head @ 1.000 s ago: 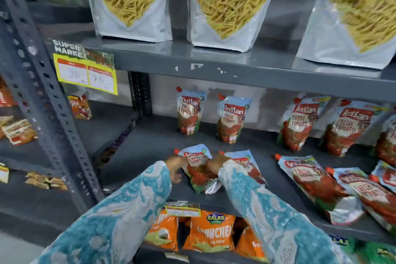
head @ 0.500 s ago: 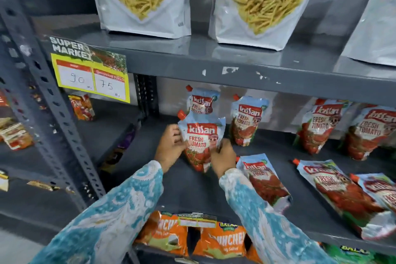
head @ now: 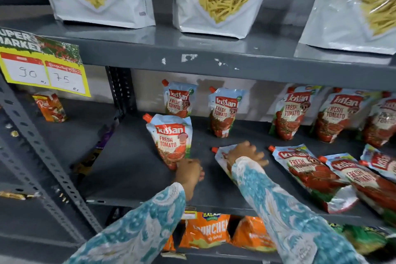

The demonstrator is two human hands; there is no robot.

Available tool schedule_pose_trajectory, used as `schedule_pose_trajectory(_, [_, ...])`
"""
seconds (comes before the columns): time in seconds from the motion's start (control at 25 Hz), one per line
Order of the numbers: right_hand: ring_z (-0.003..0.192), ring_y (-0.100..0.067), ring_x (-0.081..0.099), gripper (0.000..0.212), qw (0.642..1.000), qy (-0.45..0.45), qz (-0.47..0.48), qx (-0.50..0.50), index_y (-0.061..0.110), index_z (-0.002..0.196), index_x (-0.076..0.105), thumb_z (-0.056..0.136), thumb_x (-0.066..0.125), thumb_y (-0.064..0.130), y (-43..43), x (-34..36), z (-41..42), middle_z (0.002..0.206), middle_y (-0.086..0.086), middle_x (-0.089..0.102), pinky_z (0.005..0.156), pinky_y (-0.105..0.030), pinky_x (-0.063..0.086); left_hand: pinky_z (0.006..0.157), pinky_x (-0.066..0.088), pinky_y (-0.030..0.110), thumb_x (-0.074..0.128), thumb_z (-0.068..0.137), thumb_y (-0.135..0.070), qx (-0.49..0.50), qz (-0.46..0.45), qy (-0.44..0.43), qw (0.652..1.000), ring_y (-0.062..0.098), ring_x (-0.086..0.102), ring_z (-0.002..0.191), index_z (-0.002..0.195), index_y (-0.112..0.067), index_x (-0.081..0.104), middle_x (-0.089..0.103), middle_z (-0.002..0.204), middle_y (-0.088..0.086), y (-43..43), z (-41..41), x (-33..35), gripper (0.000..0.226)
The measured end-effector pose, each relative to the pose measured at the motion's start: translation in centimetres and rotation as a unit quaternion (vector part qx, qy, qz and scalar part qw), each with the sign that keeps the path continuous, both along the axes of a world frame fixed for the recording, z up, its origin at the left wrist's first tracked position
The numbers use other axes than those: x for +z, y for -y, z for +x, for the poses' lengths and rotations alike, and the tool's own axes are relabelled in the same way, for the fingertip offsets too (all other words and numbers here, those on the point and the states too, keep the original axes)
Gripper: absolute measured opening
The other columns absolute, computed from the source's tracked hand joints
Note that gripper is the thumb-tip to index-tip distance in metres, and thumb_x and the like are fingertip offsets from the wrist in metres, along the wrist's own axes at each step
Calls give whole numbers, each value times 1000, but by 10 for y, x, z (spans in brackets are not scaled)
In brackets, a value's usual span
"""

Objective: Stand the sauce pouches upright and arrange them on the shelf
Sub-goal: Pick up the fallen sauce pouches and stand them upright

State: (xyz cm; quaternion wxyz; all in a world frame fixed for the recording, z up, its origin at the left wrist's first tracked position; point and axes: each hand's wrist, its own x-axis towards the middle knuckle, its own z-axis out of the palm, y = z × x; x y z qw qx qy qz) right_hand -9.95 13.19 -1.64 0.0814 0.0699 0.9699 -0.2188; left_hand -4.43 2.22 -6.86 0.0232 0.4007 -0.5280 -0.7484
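- While the near pouch (head: pixel 222 157) lies flat at the shelf (head: pixel 128 176) front, right hand (head: pixel 244 153) spread on it, fingers loose, not yet clenched.
- Left hand (head: pixel 189 170) at the foot of the front standing pouch (head: pixel 171 140); grasping or just steadying, cannot tell.
- Probably between pouches: one stood, next being taken.
- Next: pinch, lift, tip upright, set beside.
- Further right, flat pouches (head: pixel 308 173) waiting.
- At the back, upright row (head: pixel 224 111).

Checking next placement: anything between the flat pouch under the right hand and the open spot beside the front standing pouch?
Nothing visible. The right hand lies on the flat red-capped tomato sauce pouch; the bare grey metal shelf between it and the upright front sauce pouch holds only the left hand, at that pouch's base.
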Motion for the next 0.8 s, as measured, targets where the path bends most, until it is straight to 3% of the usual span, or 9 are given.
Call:
schedule_pose_trajectory(0.04, [117,-30,54,43,998,32,28,42,14,114,54,77,58,35,-11,7,0,123,-7,57,106,-46,40,45,40,19,42,94,-9,-59,25,8,998,13,48,44,66,-15,43,44,66,7,-14,-7,5,29])
schedule_pose_trajectory(0.12, [99,-27,62,8,980,97,28,171,14,87,56,84,60,21,-27,7,-2,104,-4,59,96,-44,50,47,35,17,45,94,-11,-134,54,25,989,11,40,51,68,-16,47,47,61,1,-34,-18,11,27])
schedule_pose_trajectory(0.16, [100,-28,62,9,977,123,-8,176,16,81,53,89,56,16,-36,6,-2,99,-6,55,95,-41,50,49,34,17,46,94,-12,-153,71,27,985,11,37,54,68,-15,48,48,59,0,-41,-23,12,26])
schedule_pose_trajectory(0.24, [115,-33,58,10,979,124,-65,148,16,98,59,93,52,21,-54,-2,-10,104,-12,57,90,-33,46,52,34,18,48,94,-11,-154,90,30,984,10,36,55,69,-14,48,44,63,1,-50,-31,9,25])
schedule_pose_trajectory(0.32, [123,-35,52,34,989,83,-98,79,5,119,58,93,48,23,-63,-11,-19,126,-17,59,94,-35,44,45,39,17,53,90,-5,-107,98,7,989,6,46,46,74,-10,52,46,66,3,-59,-34,8,17])
schedule_pose_trajectory(0.4, [122,-37,50,35,989,-19,-131,63,0,122,54,91,45,15,-59,-10,-24,129,-21,56,101,-38,42,48,49,17,60,82,5,-28,11,-77,997,8,61,47,90,-2,63,64,77,13,-59,-40,16,11])
schedule_pose_trajectory(0.52, [112,-36,57,27,955,-143,-250,70,1,113,56,89,48,10,-56,-4,-26,119,-20,58,96,-39,46,84,55,34,64,79,4,-32,-192,-172,966,21,66,91,113,-4,63,69,106,9,-48,-48,35,34])
schedule_pose_trajectory(0.64, [110,-35,55,22,955,-107,-269,69,-4,109,53,89,50,6,-51,-24,-21,119,-22,55,93,-35,45,91,54,43,66,80,-7,-54,-312,-120,941,27,66,105,114,-8,60,70,114,11,-38,-47,23,35])
schedule_pose_trajectory(0.8, [114,-30,55,22,963,-68,-245,92,0,110,52,89,51,7,-51,-35,-23,124,-17,56,98,-35,45,82,51,36,62,85,-26,6,-300,-47,953,34,66,104,108,-2,61,69,111,17,-58,-37,4,33])
